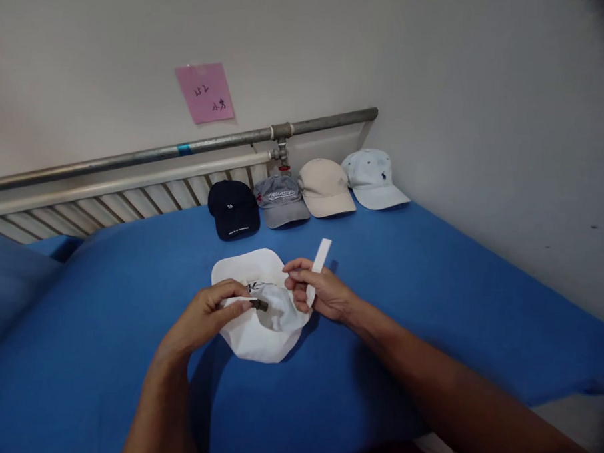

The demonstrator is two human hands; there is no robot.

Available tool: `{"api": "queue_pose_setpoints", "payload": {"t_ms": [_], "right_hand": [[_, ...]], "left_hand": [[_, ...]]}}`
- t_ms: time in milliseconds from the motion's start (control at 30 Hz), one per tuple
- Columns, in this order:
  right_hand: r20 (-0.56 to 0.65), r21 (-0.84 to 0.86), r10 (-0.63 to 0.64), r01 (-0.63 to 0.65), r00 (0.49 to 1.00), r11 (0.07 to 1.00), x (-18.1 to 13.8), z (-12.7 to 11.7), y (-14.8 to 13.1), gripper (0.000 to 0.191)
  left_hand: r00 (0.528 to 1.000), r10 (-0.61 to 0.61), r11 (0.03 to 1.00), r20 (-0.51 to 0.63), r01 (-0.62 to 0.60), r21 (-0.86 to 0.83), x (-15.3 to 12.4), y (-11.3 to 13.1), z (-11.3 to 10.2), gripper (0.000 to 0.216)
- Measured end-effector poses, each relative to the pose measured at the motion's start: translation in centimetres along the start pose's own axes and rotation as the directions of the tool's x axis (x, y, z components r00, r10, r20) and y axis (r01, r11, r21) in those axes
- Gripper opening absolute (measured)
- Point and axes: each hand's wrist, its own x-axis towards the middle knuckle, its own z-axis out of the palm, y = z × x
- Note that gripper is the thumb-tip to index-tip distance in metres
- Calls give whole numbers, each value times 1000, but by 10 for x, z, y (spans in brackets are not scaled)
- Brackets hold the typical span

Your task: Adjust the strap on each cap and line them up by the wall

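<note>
A white baseball cap [261, 345] lies upside down on the blue tabletop, its brim pointing away from me and its hollow inside facing up. My left hand [213, 313] is closed on the cap's near left edge, thumb and fingers pinching beside a dark metal buckle [259, 305]. Over the cap's right side, my right hand [319, 291] has its fingers curled around a white strap [321, 256], whose free end sticks up past the hand. Whether the strap's lower end joins the cap is hidden.
Along the back stand a black cap [234, 210], a grey cap [282, 202], a beige cap [326, 189] and a pale blue cap [375, 179]. Behind them are a radiator [133, 199], a metal pipe [225, 142] and a pink note [205, 93] on the wall.
</note>
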Motion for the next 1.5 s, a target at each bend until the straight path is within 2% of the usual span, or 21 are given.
{"api": "queue_pose_setpoints", "payload": {"t_ms": [67, 133, 200, 267, 300, 367, 500, 567, 600, 667, 733, 800, 900, 1067, 1133, 1267, 1500], "right_hand": [[-51, -144, 65, -72, 997, 987, 2, 0, 3, 16], [-90, -370, 77, -105, 993, 923, 2, 2, 8, 12], [-69, -590, -28, -18, 997, 807, -1, 6, 14, 12], [36, -752, -183, 147, 982, 643, -4, 9, 20, 15], [98, -802, -237, 218, 966, 556, -5, 10, 22, 15], [175, -862, -254, 272, 951, 427, -7, 12, 26, 13], [157, -907, -218, 228, 963, 355, -9, 13, 27, 18], [198, -882, -227, 274, 954, 384, -10, 14, 23, 18], [226, -850, -220, 303, 949, 432, -12, 15, 20, 20], [246, -737, -153, 287, 957, 612, -14, 18, 13, 28], [232, -547, -35, 160, 972, 822, -15, 20, 7, 32], [224, -359, 71, 15, 972, 933, -16, 22, 2, 23], [204, -265, 109, -52, 973, 963, -15, 22, 1, 16], [113, -252, 28, 1, 993, 968, -15, 19, 0, 12], [82, -217, -8, 26, 997, 976, -15, 18, -3, 12], [35, -142, -24, 29, 999, 990, -18, 19, -10, 16], [34, -208, 22, -15, 999, 978, -18, 16, -11, 10]], "left_hand": [[998, 66, 998, -8, -66, -15, 0, 2, 1, 13], [995, 97, 992, 19, -95, -79, 0, 2, 3, 11], [991, 120, 981, 54, -110, -158, 1, 0, 4, 9], [987, 139, 968, 86, -116, -224, 1, -2, 6, 9], [985, 142, 961, 96, -114, -252, 1, -3, 6, 9], [983, 146, 951, 114, -107, -289, 1, -3, 7, 9], [974, 136, 942, 179, -71, -326, -1, -3, 8, 8], [970, 160, 936, 181, -91, -339, -1, -4, 9, 7], [969, 175, 934, 177, -106, -342, 0, -4, 9, 6], [964, 192, 934, 183, -122, -336, 1, -6, 9, 7], [957, 209, 933, 200, -134, -333, 3, -7, 9, 7], [947, 237, 931, 216, -158, -330, 4, -7, 10, 7], [945, 252, 935, 210, -182, -304, 6, -8, 10, 7], [970, 203, 953, 135, -164, -255, 6, -11, 11, 5], [978, 161, 955, 130, -121, -269, 5, -12, 11, 7], [987, 8, 943, 163, 47, -330, 3, -14, 12, 14], [984, -143, 824, 108, 179, -538, 7, -21, 20, 24]]}}
